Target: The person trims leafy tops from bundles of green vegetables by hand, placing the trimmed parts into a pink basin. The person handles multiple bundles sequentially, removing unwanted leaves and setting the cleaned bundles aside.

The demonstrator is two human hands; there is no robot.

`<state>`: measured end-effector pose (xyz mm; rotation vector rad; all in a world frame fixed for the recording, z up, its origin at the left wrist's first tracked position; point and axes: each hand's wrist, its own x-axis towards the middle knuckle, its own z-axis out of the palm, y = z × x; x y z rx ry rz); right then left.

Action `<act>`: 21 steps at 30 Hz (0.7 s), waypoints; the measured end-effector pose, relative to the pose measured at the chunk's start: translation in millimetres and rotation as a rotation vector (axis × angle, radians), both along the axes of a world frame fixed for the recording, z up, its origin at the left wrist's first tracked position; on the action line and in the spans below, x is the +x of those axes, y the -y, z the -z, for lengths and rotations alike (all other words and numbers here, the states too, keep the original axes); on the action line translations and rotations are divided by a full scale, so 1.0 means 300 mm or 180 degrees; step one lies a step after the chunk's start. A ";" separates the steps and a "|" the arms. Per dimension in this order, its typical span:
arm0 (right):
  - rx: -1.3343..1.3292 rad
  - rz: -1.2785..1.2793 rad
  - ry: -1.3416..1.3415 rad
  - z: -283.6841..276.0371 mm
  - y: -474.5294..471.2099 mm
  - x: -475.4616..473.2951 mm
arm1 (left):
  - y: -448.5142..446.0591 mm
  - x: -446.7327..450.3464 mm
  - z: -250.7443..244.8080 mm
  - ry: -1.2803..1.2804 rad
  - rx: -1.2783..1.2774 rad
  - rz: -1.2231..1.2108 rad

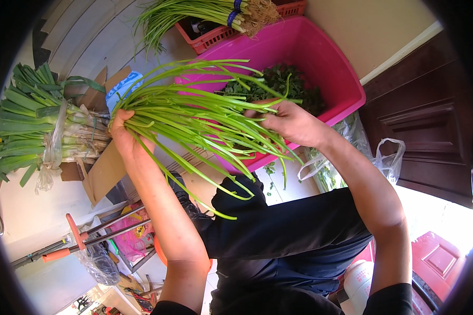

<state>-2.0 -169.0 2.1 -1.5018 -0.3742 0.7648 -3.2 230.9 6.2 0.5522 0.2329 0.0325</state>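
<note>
My left hand [131,132] is closed round the gathered end of a bunch of long green leafless stalks [197,114], which fan out to the right. At their spread ends is my right hand [287,120], fingers bent among the stalk tips; whether it grips any is unclear. Beneath the stalks and my right hand stands a large pink plastic tub [327,51]. Dark green leaves [287,84] lie in its bottom.
Tied leeks [27,122] lie on a cardboard box [106,169] at left. Rooted green bunches [205,13] rest on a red crate [216,39] beyond the tub. Plastic bags [390,157] stand right, near a dark door [421,122]. A cart handle [75,232] is lower left.
</note>
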 end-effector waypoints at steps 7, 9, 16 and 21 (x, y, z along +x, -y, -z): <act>0.0269 -0.0098 -0.0151 0.008 -0.015 -0.001 | 0.020 -0.001 -0.006 -0.0152 0.0301 -0.0296; -0.0004 -0.0272 0.0253 0.016 -0.026 0.019 | 0.012 0.000 -0.001 -0.0098 0.0341 -0.0275; -0.0217 -0.0539 -0.0270 0.024 0.028 0.032 | -0.044 -0.011 0.011 -0.0070 0.0094 -0.0189; -0.0326 -0.0756 0.0287 0.065 0.084 0.103 | -0.097 -0.034 0.018 0.0212 -0.0124 -0.0017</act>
